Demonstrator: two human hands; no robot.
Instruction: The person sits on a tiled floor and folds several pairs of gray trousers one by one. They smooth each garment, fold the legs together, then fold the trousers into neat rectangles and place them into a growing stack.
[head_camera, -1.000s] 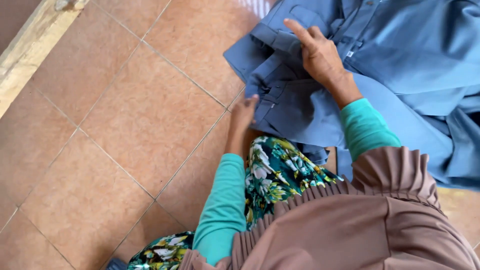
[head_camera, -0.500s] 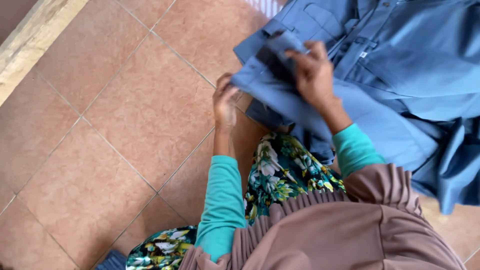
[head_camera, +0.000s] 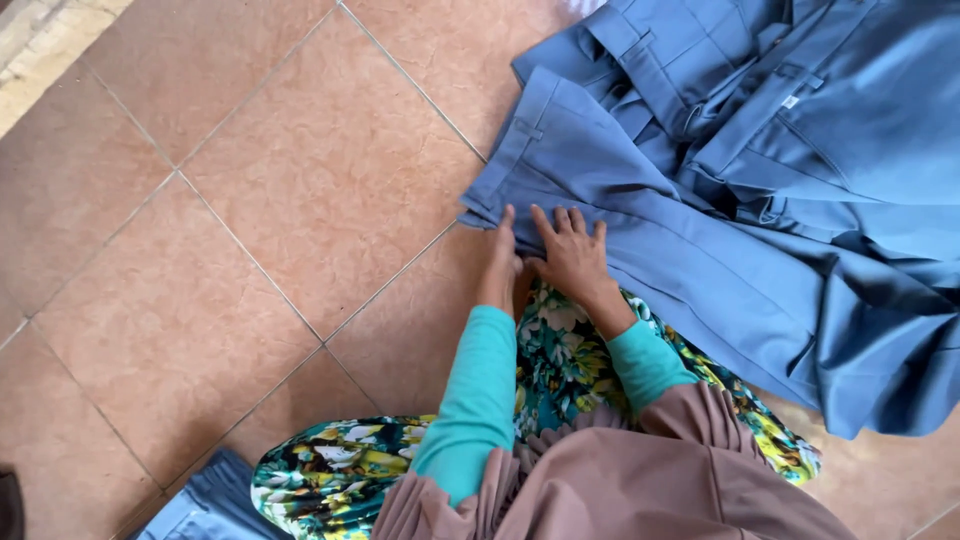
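A pair of grey-blue trousers (head_camera: 640, 190) lies spread on the tiled floor, waistband toward the upper left, on top of a pile of similar blue garments (head_camera: 830, 130). My right hand (head_camera: 570, 255) rests flat, fingers spread, on the near edge of the trousers. My left hand (head_camera: 500, 265) sits just beside it, edge-on, fingertips touching the trousers' lower corner by the waistband. Both arms wear teal sleeves. Neither hand grips the cloth.
The floor is terracotta tile (head_camera: 300, 200) with a pale strip (head_camera: 40, 50) along the upper left. A floral skirt (head_camera: 340, 480) and a brown pleated cloth (head_camera: 640, 480) cover my lap. Another blue folded cloth (head_camera: 200, 505) lies at the bottom left.
Both hands held a folded part of the trousers and brought it down; now that part lies flat and the hands press its near edge.
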